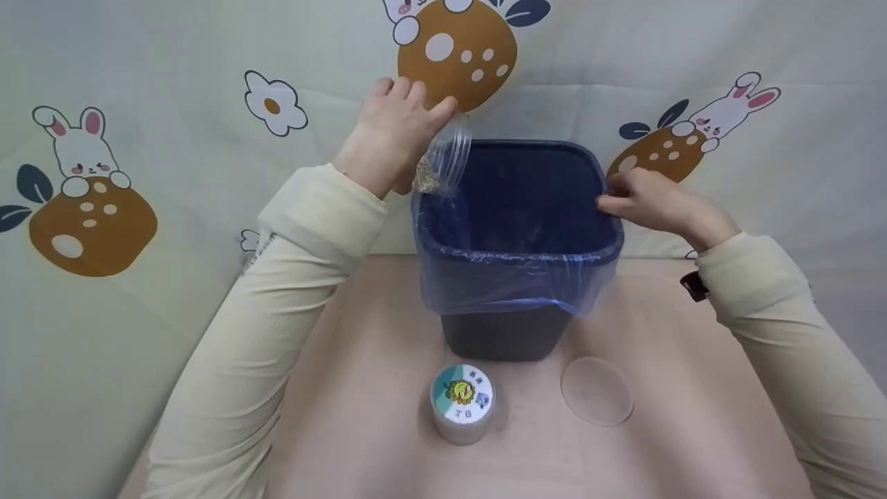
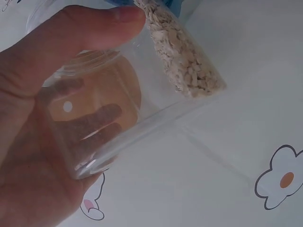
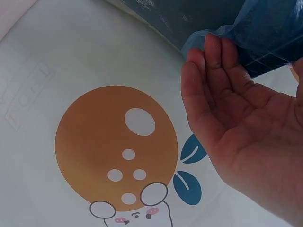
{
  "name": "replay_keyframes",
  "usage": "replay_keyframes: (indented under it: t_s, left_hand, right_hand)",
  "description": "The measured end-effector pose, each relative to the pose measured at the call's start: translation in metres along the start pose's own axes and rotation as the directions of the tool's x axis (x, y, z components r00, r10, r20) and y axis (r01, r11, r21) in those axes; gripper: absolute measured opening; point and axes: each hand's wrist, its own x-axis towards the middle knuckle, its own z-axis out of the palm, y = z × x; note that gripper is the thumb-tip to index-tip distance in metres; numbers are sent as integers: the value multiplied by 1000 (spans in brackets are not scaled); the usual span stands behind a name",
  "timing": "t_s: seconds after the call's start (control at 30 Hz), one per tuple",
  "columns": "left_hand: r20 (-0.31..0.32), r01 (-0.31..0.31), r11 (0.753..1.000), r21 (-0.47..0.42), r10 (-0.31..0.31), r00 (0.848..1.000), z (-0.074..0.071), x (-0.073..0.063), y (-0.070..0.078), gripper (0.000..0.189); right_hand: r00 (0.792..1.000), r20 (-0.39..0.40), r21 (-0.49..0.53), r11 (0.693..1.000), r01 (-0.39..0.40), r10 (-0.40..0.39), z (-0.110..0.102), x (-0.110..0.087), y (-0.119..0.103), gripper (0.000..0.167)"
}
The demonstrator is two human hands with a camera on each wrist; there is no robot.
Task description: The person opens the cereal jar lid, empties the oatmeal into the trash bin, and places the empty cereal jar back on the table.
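My left hand [image 1: 395, 132] grips a clear plastic jar [image 1: 454, 156], tipped with its mouth over the left rim of a dark trash can [image 1: 506, 339]. Pale dry flakes [image 2: 184, 61] lie along the jar's lower side in the left wrist view. A thin blue trash bag [image 1: 495, 284] lines the can and folds down over its rim. At the right rim, my right hand [image 1: 651, 201] holds the can's edge through the bag, thumb on top. Its fingers [image 3: 222, 61] lie against the outside of the bag in the right wrist view.
In front of the can, a second jar [image 1: 463, 436] stands upright on the table [image 1: 367, 416], its lid carrying a colourful sticker. A clear round lid [image 1: 597, 391] lies flat to its right. A cloth [image 1: 194, 69] with printed rabbits hangs behind.
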Motion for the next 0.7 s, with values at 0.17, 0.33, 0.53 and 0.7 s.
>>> replay_keyframes:
  t_s: [0.17,0.33,0.53,0.7]
  left_hand:
    - [-4,-6,1000,1,6,1000,-1,-1,0,103]
    - [-7,-8,1000,7,8,1000,-2,0,0,106]
    - [-10,-7,1000,11,7,1000,-1,-1,1,103]
    - [-16,-9,1000,9,9,1000,-1,-1,2,103]
  right_hand:
    - [1000,13,5,1000,-10,10,0,1,0,23]
    - [1000,9,7,1000,-7,7,-1,0,-1,22]
    - [1000,7,19,1000,2,-2,0,0,0,22]
    - [1000,0,20,1000,-1,1,1,0,1,22]
